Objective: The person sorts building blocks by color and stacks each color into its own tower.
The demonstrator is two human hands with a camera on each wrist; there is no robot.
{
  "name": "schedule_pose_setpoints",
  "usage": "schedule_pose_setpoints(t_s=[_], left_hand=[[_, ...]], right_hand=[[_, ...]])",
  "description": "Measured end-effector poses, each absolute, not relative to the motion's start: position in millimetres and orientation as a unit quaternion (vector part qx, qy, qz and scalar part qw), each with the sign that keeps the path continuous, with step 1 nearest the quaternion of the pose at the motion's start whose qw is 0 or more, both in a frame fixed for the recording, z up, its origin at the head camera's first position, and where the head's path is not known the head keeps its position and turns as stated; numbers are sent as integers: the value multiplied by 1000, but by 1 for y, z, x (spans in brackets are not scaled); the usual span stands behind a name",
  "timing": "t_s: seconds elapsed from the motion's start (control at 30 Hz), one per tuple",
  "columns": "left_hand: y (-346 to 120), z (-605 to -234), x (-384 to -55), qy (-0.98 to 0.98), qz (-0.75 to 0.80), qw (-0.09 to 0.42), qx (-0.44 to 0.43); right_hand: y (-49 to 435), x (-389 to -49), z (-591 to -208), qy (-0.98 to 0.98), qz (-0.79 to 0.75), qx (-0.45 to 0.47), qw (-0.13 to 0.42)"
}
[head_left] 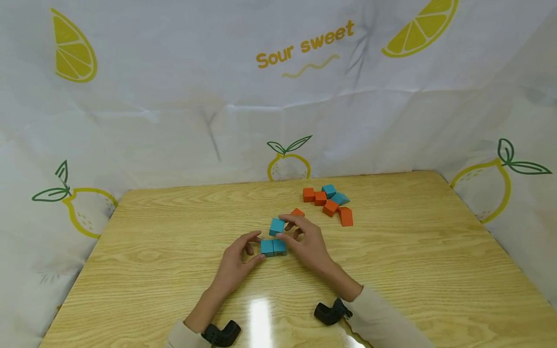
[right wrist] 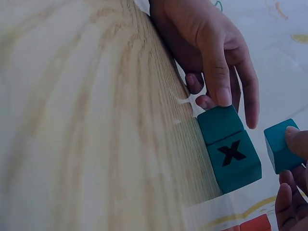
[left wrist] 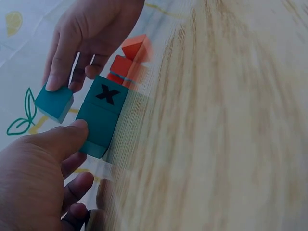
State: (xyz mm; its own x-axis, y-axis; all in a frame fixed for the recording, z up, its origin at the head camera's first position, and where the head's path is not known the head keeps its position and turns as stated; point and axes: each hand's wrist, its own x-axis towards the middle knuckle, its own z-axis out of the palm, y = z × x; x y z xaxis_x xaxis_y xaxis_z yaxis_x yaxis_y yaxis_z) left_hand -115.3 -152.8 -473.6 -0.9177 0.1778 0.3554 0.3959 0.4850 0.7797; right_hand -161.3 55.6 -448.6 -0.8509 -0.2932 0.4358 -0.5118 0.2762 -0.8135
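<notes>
Two blue cubes stand side by side on the wooden table: a plain left cube (head_left: 267,247) and a right cube (head_left: 280,248) marked with a black X. My left hand (head_left: 235,263) holds the left cube, its thumb on the near face and index finger round the far side. Pinched between the thumb and fingers of my right hand (head_left: 310,244) is a third blue cube (head_left: 276,226), raised just behind the pair and apart from it. The left wrist view also shows this held cube (left wrist: 54,102) clear of the X-marked cube (left wrist: 107,94).
Behind my right hand lies a partly hidden orange block (head_left: 298,212). Farther back right is a loose group: several orange cubes (head_left: 308,195), a blue cube (head_left: 329,190), a blue wedge (head_left: 340,198) and a slanted orange block (head_left: 345,216). A lemon-print cloth (head_left: 174,140) hangs behind the table.
</notes>
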Motion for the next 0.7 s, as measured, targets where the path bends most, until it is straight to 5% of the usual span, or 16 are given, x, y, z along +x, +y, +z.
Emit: schedule_pose_setpoints(t_s=[0.7], left_hand=[[-155,-474,-116,-835,-497,137,-192]], right_hand=[[52,-156,-452,-810,495,309,59]])
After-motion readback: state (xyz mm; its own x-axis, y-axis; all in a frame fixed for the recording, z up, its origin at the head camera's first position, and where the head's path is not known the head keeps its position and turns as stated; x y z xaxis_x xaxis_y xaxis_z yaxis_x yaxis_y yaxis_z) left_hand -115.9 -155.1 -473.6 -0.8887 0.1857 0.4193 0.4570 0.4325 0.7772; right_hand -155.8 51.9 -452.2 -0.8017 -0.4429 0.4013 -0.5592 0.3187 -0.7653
